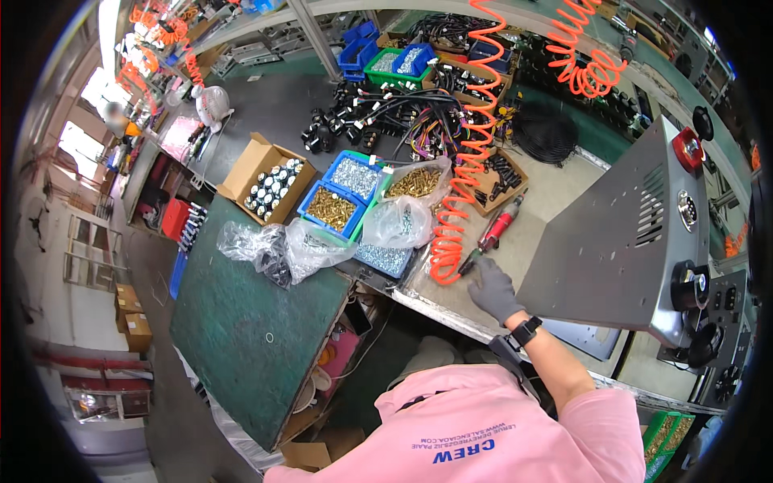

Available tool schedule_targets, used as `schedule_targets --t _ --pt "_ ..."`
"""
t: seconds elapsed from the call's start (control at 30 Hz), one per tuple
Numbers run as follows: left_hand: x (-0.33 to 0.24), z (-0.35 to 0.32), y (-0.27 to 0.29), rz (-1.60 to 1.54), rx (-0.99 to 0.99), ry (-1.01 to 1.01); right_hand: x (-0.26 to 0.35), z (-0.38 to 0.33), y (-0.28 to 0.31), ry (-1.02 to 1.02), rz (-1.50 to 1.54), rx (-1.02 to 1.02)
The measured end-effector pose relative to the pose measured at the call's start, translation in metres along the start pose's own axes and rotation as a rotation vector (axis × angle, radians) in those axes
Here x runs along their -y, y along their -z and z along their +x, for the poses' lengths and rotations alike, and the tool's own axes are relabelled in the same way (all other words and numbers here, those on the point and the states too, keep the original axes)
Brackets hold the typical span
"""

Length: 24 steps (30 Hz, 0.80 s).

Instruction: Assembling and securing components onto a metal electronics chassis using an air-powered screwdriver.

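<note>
At the grip: we are seeing the right hand [495, 291], grey-gloved, with its fingers partly extended beside the lower end of a red-and-black power tool [498, 229]. We are unable to tell whether they are touching or holding it. The left hand is lying outside our view, its grip unknown to us.

The tool is lying aslant on the pale benchtop [543, 217]. Just left of it, an orange coiled hose [455, 205] is hanging down, its lowest loops crowding that side of the fingers. To the right, we are noting a large grey metal panel [612, 233] standing close and walling off that side. Beyond the tool, a cardboard box of black parts [503, 181] is sitting; farther left, we are finding clear bags [398, 225], a blue tray of brass-coloured screws [330, 208] and a carton of round parts [274, 189].

Pose: we are seeing the forearm [564, 366] slanting up and leftward from the lower right, a black watch [527, 330] circling the wrist, the knuckles facing up.
</note>
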<state>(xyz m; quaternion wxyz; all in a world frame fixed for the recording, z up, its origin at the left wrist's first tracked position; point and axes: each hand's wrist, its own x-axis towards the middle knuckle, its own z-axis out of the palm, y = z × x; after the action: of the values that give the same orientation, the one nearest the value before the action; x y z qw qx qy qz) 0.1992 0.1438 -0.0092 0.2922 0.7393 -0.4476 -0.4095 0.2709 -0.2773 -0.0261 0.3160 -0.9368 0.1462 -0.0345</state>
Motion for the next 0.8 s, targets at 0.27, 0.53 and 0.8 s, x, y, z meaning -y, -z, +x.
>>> schedule_targets --t 0.27,0.53,0.8 --pt "-0.020 0.086 0.154 -0.215 -0.311 0.372 -0.008 0.037 -0.031 -0.313 -0.043 -0.269" --pt "0.002 0.221 0.271 0.404 -0.021 0.117 -0.045 0.075 -0.028 -0.643 -0.357 -0.313" --pt "0.059 0.253 0.243 0.562 -0.313 -0.093 -0.073 0.095 -0.008 -0.238 -0.691 -0.114"
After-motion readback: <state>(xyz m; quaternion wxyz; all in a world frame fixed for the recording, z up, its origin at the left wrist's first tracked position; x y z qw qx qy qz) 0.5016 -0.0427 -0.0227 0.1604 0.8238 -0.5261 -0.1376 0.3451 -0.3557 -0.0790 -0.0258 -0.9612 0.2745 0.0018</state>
